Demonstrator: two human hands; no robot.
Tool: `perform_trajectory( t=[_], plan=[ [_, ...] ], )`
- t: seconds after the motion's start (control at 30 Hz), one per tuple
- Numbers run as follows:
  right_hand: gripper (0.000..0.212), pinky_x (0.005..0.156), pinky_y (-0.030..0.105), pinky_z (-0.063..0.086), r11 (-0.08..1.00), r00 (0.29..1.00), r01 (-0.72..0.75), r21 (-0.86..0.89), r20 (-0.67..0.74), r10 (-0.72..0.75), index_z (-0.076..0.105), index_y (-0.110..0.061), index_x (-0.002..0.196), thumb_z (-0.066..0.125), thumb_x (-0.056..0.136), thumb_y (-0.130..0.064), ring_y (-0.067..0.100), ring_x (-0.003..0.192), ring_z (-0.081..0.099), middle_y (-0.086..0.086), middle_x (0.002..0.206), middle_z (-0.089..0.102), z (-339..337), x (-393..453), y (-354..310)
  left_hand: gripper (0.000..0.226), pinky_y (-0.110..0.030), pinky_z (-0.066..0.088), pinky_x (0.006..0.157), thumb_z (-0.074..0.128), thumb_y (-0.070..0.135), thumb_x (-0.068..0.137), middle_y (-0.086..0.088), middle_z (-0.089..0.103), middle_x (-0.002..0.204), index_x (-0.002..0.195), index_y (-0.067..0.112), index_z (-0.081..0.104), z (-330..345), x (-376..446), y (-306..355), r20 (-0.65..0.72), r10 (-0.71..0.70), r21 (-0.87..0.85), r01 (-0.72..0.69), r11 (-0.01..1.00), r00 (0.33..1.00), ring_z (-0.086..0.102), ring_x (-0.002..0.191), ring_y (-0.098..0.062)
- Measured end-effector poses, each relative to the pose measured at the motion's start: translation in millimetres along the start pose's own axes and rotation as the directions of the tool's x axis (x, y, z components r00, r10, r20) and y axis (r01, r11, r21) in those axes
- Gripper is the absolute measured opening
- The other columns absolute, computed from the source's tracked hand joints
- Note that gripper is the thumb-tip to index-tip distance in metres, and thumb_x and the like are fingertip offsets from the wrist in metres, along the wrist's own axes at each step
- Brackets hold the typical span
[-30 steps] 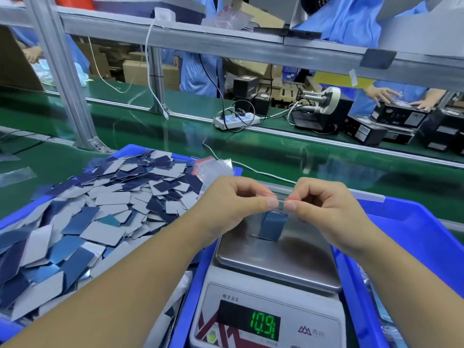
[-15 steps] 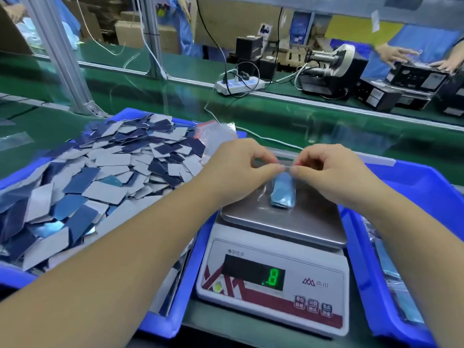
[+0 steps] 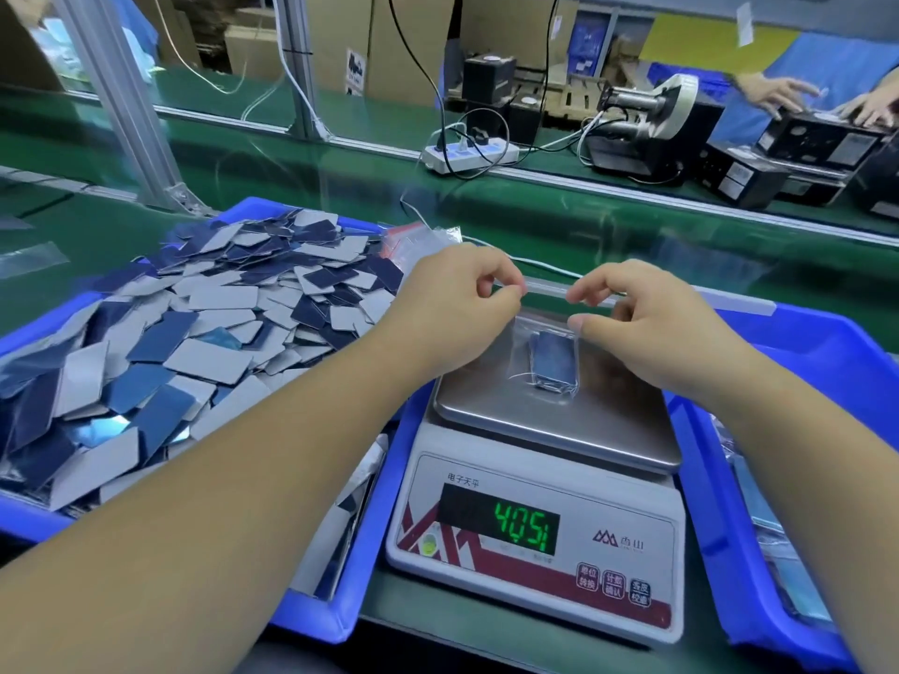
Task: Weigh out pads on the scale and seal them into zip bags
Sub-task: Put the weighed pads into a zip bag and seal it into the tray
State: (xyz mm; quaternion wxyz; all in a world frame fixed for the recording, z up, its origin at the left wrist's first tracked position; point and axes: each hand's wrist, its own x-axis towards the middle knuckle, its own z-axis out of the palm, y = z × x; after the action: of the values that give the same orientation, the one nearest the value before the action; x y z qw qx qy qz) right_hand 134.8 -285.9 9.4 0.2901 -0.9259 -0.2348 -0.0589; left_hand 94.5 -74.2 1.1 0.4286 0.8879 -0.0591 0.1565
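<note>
The zip bag [image 3: 547, 355] with pads inside lies on the steel pan of the scale [image 3: 559, 430], near its far edge. I see my left hand [image 3: 457, 304] and right hand [image 3: 647, 323] each pinching the bag's top strip. The loose pads [image 3: 204, 323] fill the blue tray [image 3: 311, 620] at the left.

Beyond our bench we see a white power strip [image 3: 469, 155] with black cables plugged in on the green conveyor belt [image 3: 584, 221], a tape dispenser [image 3: 647, 119] beside it, cardboard boxes [image 3: 408, 46] behind, and black units [image 3: 822, 143] at far right
</note>
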Motion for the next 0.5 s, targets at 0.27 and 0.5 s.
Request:
perform_trajectory(
  t=[0.27,0.5],
  plan=[
    [0.013,0.059,0.005,0.036,0.999,0.998,0.048,0.006,0.042,-0.049,0.065,-0.04,0.094,0.07,0.082,-0.038,-0.001,0.065,0.051,-0.014,0.098,0.059,-2,-4,-9,0.014,-0.014,0.034,0.055,0.061,0.018,0.092,0.01,0.042,0.057,0.089,0.022,0.074,3,-1,1,0.007,0.008,-0.034,-0.007,0.999,1.0,0.042,0.056,-0.001],
    [0.048,0.085,0.015,0.045,0.991,0.966,0.124,0.041,0.225,-0.13,0.06,-0.041,0.112,0.075,0.068,-0.051,-0.004,0.099,0.054,-0.018,0.107,0.06,-4,-13,-27,0.015,-0.019,0.034,0.058,0.061,0.016,0.093,0.009,0.041,0.056,0.086,0.024,0.073,2,-3,3,-0.009,0.042,-0.065,-0.042,0.997,0.999,0.041,0.056,-0.006]
  ],
)
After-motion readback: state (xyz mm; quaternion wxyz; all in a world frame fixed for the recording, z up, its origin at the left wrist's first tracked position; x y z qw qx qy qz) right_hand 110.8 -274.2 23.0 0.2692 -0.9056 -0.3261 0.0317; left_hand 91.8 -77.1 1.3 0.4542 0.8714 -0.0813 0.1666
